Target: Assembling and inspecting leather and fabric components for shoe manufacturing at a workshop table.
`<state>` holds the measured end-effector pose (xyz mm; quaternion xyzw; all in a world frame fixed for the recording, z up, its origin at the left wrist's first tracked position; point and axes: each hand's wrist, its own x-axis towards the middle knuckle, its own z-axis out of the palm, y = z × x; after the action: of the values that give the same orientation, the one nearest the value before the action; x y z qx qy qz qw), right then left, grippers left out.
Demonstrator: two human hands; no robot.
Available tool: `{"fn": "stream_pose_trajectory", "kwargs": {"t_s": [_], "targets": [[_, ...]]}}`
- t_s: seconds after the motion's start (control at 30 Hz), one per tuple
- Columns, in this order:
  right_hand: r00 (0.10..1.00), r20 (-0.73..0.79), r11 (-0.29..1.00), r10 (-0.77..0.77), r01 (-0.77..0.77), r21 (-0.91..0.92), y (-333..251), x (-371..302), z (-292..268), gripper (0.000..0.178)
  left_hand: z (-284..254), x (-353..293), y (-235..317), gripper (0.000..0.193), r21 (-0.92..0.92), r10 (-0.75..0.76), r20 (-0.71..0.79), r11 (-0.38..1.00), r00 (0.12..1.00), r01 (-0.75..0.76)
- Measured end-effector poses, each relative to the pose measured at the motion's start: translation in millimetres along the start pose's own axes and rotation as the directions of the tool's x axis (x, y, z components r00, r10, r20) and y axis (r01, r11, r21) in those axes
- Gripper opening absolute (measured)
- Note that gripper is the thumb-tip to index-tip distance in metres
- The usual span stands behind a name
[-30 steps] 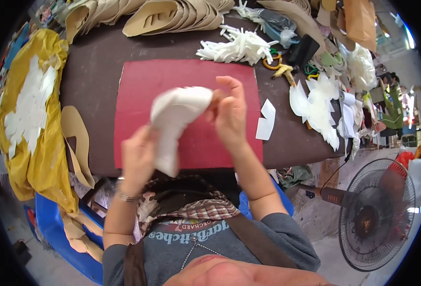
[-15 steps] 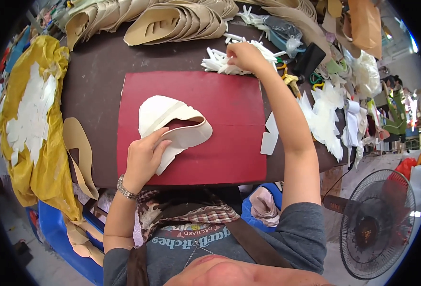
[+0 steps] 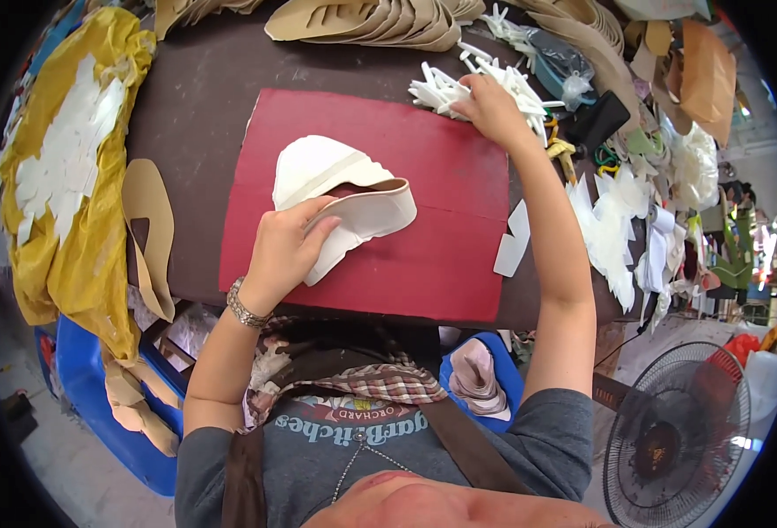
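Note:
My left hand [image 3: 296, 238] is closed on the edge of a shoe upper [image 3: 375, 211], thumb on one side and fingers on the other. The upper has a white lining facing out, a beige inner face and a curved opening. It is held over a dark red board [image 3: 459, 229]. My right hand [image 3: 496, 110] is at a pile of small white strips [image 3: 441, 91], at the far right of the board. Its fingers are curled in among the strips; what they grip is hidden.
Nested beige uppers [image 3: 379, 26] line the table's far side. A single beige piece [image 3: 149, 229] lies left of the board, near a yellow plastic sheet [image 3: 54, 255] with white cutouts. Scissors [image 3: 606, 158], white scraps [image 3: 612, 224] and a black object [image 3: 601, 121] lie right; a fan [image 3: 670, 440] stands nearby.
The whole view has shifted, so the board sits higher in the picture. My right hand has turned and reaches in among the strips. My left hand still holds the upper.

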<state>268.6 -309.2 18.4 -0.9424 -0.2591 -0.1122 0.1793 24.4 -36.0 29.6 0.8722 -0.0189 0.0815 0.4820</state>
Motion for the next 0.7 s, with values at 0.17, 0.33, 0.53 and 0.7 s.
{"fn": "stream_pose_trajectory", "kwargs": {"t_s": [0.17,0.33,0.53,0.7], "targets": [[0.999,-0.030,0.996,-0.035,0.033,-0.085,-2,0,-5,0.018,1,-8,-3,0.027,0.036,-0.051,0.051,0.998,0.997,0.049],[0.985,0.115,0.986,-0.130,0.141,-0.094,-8,-2,-19,0.020,3,-11,-7,0.026,0.014,-0.021,0.020,1.000,1.000,0.021],[0.951,0.143,0.811,-0.273,0.308,-0.498,-14,-19,-34,0.023,-23,16,22,0.052,-0.130,0.073,0.211,0.990,0.975,-0.046],[0.932,0.086,0.772,-0.353,0.342,-0.536,-36,-31,-29,0.023,53,138,46,0.058,0.270,0.585,0.170,0.746,0.793,-0.609]]}}
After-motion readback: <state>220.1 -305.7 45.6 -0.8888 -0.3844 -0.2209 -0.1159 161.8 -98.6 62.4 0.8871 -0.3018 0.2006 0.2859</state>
